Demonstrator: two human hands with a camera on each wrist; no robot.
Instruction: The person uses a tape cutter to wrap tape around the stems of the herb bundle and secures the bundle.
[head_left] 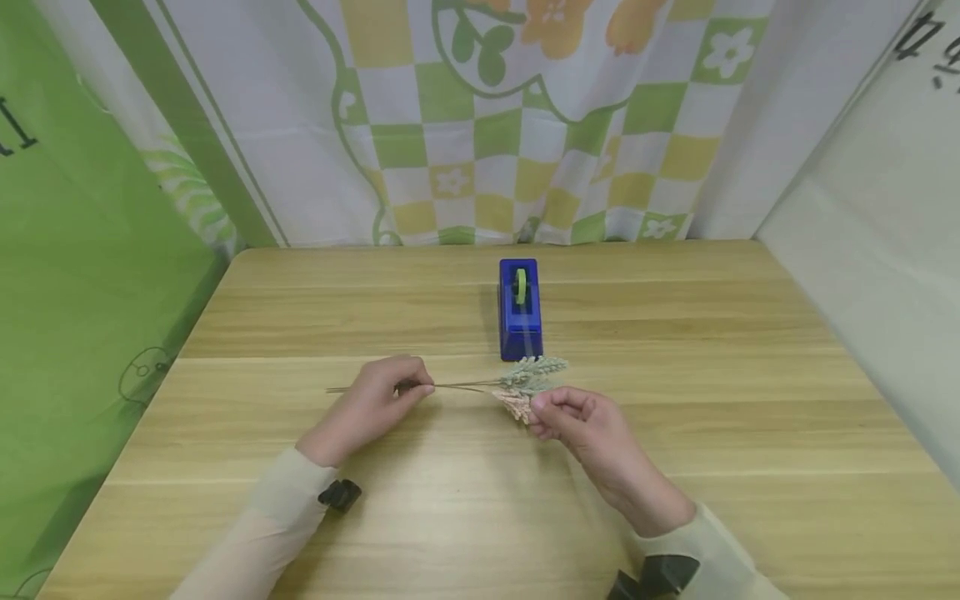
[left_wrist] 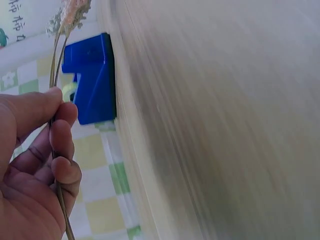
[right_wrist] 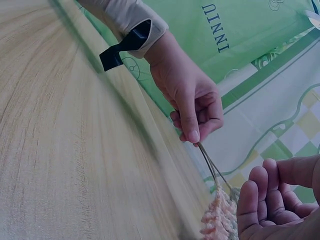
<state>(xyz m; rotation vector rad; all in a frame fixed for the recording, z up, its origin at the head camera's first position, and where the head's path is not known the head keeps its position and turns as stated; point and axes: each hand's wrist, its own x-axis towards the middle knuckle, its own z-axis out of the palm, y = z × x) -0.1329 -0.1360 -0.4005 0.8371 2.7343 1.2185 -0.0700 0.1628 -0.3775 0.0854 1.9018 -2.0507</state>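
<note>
Pink/grn grain ears (head_left: 534, 367), blue tape disp (head_left: 519, 323), yel/grn chk curtain (head_left: 495, 137)

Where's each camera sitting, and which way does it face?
Head: worn there, facing forward and down at the table; left hand, right hand and sleeves show.
Left wrist: worn there, facing past the left hand to the blue tape dispenser.
Right wrist: worn there, facing past the right hand toward the left hand.
Shared: head and left wrist show dispenser and sprigs.

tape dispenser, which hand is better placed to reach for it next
Likely the right hand: it is closer to the blue tape dispenser, while the left hand grips the stems.
</note>
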